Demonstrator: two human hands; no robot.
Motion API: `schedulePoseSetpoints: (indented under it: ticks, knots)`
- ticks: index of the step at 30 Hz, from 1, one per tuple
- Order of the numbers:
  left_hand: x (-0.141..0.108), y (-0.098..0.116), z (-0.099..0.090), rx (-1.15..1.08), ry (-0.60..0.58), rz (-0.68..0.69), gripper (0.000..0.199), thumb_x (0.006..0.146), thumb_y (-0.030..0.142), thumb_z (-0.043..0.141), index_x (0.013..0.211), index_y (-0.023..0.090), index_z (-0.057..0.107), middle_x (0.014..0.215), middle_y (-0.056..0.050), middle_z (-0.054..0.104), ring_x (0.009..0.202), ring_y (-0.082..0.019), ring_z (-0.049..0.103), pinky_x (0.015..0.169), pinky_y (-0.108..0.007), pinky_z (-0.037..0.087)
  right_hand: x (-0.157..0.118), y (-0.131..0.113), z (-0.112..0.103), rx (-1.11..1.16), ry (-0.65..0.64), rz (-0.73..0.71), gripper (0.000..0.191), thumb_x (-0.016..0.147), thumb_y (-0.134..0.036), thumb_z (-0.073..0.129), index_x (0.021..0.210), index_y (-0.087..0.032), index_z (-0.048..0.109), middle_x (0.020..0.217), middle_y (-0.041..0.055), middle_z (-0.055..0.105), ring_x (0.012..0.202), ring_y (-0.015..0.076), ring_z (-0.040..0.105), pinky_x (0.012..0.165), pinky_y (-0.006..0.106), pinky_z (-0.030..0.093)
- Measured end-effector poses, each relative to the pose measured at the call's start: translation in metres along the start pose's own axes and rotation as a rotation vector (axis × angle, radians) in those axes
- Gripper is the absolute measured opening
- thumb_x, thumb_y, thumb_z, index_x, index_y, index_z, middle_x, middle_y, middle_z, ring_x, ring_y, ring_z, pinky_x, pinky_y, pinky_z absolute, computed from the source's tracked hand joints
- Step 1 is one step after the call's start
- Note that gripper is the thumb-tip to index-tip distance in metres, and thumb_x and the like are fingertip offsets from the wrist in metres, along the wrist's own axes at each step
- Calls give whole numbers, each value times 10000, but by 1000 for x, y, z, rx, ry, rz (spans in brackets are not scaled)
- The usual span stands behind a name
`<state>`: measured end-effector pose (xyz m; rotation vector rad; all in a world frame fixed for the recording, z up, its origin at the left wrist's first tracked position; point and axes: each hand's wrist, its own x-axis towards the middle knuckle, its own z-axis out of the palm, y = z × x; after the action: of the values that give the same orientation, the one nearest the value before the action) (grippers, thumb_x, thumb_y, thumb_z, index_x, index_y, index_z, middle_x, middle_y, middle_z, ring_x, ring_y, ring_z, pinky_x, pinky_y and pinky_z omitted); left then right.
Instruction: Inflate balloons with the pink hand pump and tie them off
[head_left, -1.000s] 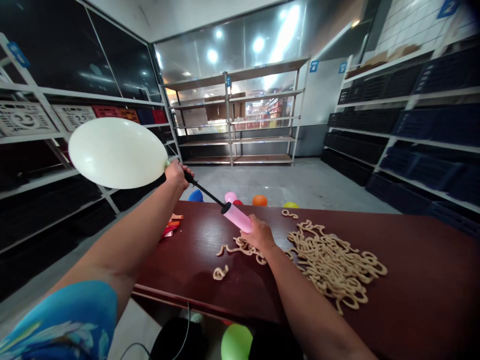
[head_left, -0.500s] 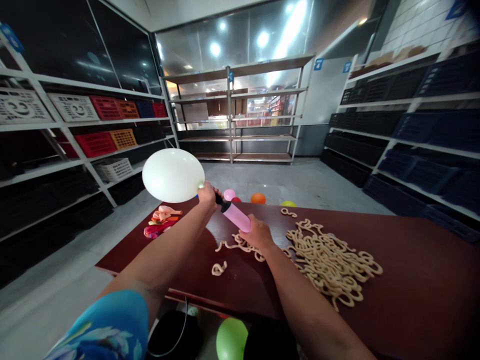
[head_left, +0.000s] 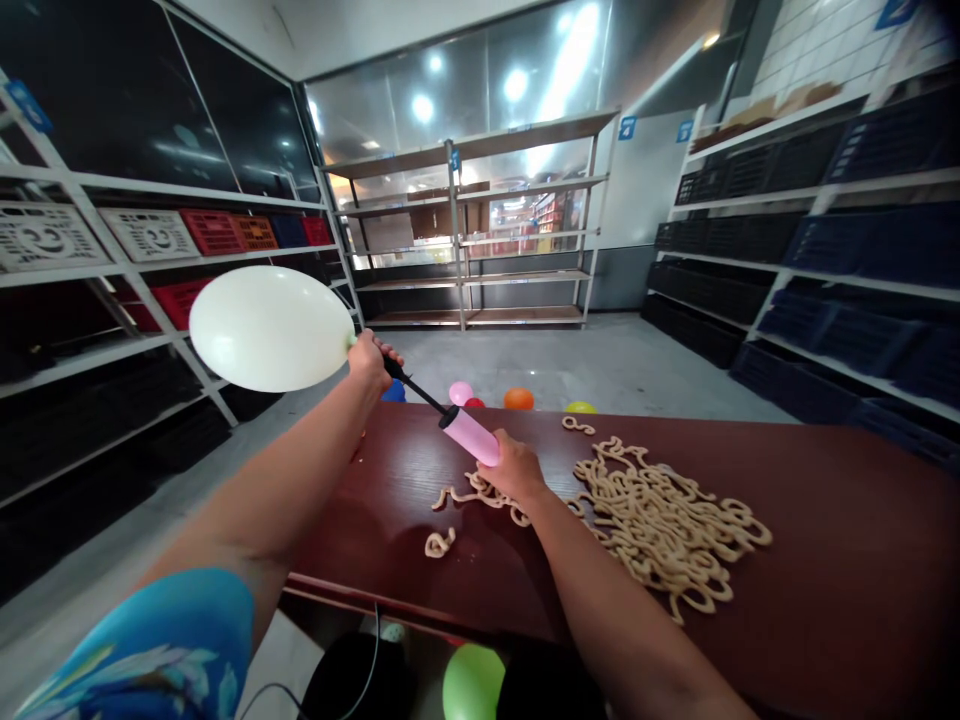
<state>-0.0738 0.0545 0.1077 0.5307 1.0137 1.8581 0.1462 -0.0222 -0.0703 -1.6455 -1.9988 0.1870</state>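
My left hand (head_left: 373, 360) is closed around the black end of a balloon pump, where the neck of an inflated white balloon (head_left: 270, 328) meets it. The balloon points out to the left, above the table's far left part. My right hand (head_left: 514, 466) grips the pink barrel of the balloon pump (head_left: 471, 436). Between the hands the pump's black rod shows, drawn out of the barrel. Below and right of my right hand lie tan, curly snack-like pieces (head_left: 660, 520) in a heap, with a few loose ones (head_left: 439, 543) nearer the front edge.
The dark red table (head_left: 832, 520) spans the front. Beyond its far edge sit an orange balloon (head_left: 518, 399), a pink balloon (head_left: 460, 392) and others. A green balloon (head_left: 474, 682) is below the near edge. Shelves with crates (head_left: 150, 233) line the sides.
My left hand has moved left and up with the white balloon, drawing the pump's rod out. The balloon looks larger. My right hand and the barrel stay nearly in place.
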Motion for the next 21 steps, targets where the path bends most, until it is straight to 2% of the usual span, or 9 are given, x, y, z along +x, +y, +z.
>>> schedulePoseSetpoints:
  ticks: [7, 11, 13, 16, 21]
  knots:
    - [-29, -71, 2, 23, 14, -86, 325, 792, 338, 476, 574, 214, 270, 420, 59, 288, 320, -88, 325, 343, -225, 324, -1, 3, 2, -32, 6, -3, 345, 684, -375, 637, 954, -210, 499, 859, 42, 643, 778, 205, 602, 669, 284, 378]
    - [-38, -93, 4, 24, 16, -93, 329, 791, 363, 488, 576, 215, 287, 420, 57, 302, 321, -90, 332, 347, -229, 331, -1, 3, 0, -46, -3, 18, 349, 681, -381, 634, 956, -212, 501, 860, 39, 642, 780, 208, 604, 668, 287, 382]
    - [-36, -93, 5, 27, 7, -95, 331, 798, 378, 479, 578, 217, 291, 420, 54, 311, 323, -94, 340, 348, -234, 338, -1, 2, 0, -46, -9, 30, 347, 685, -389, 630, 957, -215, 502, 870, 38, 642, 788, 209, 604, 665, 285, 382]
    - [-29, -81, 7, 34, 7, -73, 328, 803, 368, 473, 579, 217, 288, 411, 54, 303, 316, -96, 337, 346, -236, 336, 0, 1, -1, -26, -16, 45, 355, 696, -396, 622, 979, -222, 497, 881, 38, 643, 797, 209, 603, 658, 279, 376]
    - [-10, -33, 9, 26, 39, 0, 305, 781, 314, 502, 587, 212, 290, 407, 60, 293, 303, -84, 316, 346, -221, 321, 2, 4, 0, 17, -4, 39, 365, 687, -363, 628, 998, -229, 493, 886, 35, 641, 802, 207, 601, 656, 276, 372]
